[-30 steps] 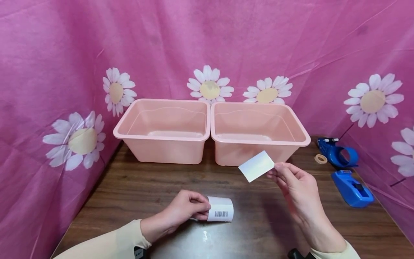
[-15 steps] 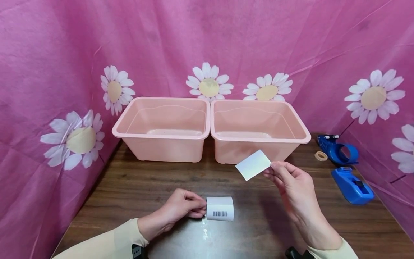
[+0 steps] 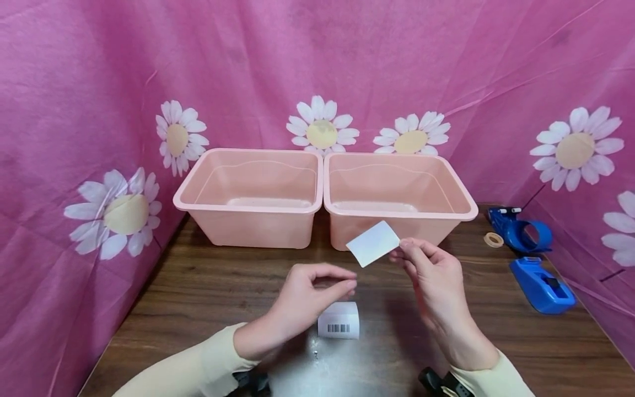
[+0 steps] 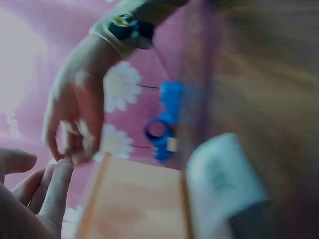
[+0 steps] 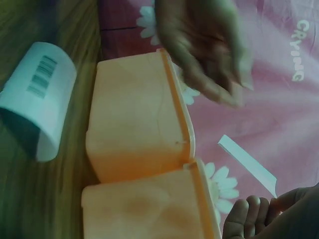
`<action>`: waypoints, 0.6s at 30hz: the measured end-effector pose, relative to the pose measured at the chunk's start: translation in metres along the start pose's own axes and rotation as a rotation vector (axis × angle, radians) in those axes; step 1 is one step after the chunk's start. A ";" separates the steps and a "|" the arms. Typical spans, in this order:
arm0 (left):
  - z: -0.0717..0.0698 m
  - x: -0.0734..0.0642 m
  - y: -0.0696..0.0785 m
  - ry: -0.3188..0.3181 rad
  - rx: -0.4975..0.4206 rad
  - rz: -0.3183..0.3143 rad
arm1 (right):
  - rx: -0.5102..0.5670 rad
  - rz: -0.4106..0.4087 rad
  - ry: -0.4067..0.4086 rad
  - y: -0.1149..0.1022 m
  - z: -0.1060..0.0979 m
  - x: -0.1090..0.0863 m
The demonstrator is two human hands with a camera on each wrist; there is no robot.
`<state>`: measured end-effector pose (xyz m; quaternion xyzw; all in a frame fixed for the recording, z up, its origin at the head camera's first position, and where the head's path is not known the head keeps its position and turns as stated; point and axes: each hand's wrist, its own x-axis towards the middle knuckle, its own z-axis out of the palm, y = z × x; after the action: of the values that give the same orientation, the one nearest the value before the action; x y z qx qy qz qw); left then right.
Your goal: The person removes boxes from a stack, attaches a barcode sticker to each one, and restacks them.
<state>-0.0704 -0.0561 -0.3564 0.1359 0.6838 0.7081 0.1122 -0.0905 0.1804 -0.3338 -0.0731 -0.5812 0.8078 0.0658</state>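
Observation:
In the head view my right hand [image 3: 439, 295] pinches one corner of a small blank white label [image 3: 373, 244], held up in front of the right pink bin. The right wrist view shows that label [image 5: 249, 163] nearly edge-on, bending near the fingertips. My left hand [image 3: 307, 298] hovers left of the label, with a gap between thumb and fingers and nothing held. Below it, a curled white paper strip [image 3: 338, 321] with a barcode lies on the table, partly behind the left thumb. Its arched shape is plain in the right wrist view.
Two pink bins, left [image 3: 253, 226] and right [image 3: 402, 212], stand side by side at the back of the wooden table [image 3: 208, 298]. On the right are two blue tape dispensers, one farther [image 3: 526, 234] and one nearer [image 3: 543, 286], with a tan tape roll [image 3: 493, 240]. A flowered pink cloth surrounds the table.
My left hand has let go of the barcode strip and moved up and right towards the label. The right hand has carried the label a little left. The strip stays on the table.

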 end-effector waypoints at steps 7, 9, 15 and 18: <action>0.018 0.020 0.027 0.109 -0.017 0.166 | 0.016 -0.067 0.043 0.002 0.037 0.001; 0.020 0.023 0.030 0.131 -0.022 0.191 | 0.004 -0.094 0.046 0.004 0.043 0.000; 0.019 0.031 0.034 0.193 0.038 0.246 | -0.053 -0.168 0.056 0.009 0.051 -0.005; 0.017 0.032 0.035 0.225 0.091 0.248 | -0.079 -0.192 0.075 0.011 0.051 -0.005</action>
<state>-0.0937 -0.0304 -0.3197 0.1438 0.7013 0.6956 -0.0595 -0.0957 0.1281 -0.3284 -0.0499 -0.6142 0.7708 0.1617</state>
